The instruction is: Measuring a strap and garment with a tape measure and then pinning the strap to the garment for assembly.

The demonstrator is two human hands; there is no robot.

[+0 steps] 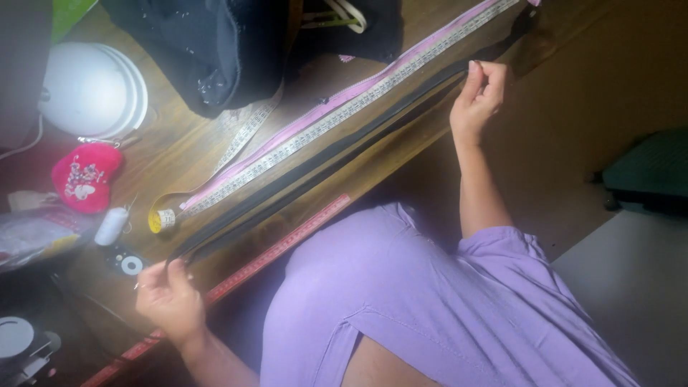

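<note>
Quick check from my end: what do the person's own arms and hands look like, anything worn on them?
Both forearms are bare, with no sleeves reaching them and no gloves. The left hand seems to wear a thin ring on one finger. The right hand shows no ring or watch that I can make out. The garment is lilac.

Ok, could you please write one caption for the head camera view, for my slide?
Left hand and right hand stretch a black strip along a wooden table beside a measuring tape.
</note>
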